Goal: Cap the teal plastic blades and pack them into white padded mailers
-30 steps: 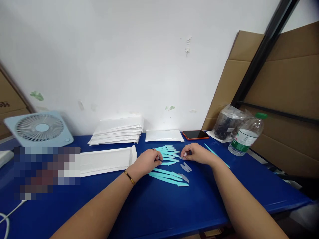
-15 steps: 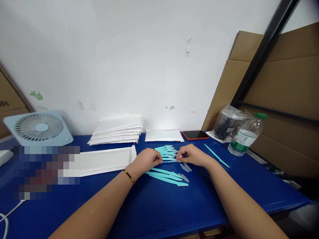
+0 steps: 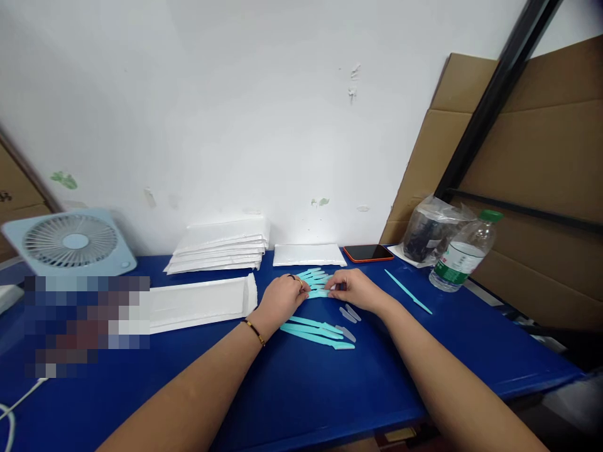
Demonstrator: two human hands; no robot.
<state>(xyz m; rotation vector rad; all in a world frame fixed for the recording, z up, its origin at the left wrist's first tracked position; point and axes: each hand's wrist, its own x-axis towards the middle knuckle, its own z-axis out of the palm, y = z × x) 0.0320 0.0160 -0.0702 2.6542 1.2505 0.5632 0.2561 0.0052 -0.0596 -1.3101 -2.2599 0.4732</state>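
Both hands have closed in on the fan of teal sticks [image 3: 316,280] at mid-frame since a second ago. Left hand [image 3: 281,298] rests on the fan's left edge, fingers curled; right hand [image 3: 355,290] meets it from the right. Whether either grip pinches a stick, I cannot tell. More sticks [image 3: 316,331] lie just below on the blue table [image 3: 301,389], an envelope [image 3: 200,302] to the left.

The table [image 3: 292,389] is deep blue and the plastic sticks [image 3: 316,276] are turquoise. The padded envelopes [image 3: 221,246] are white, the phone [image 3: 368,252] orange-edged
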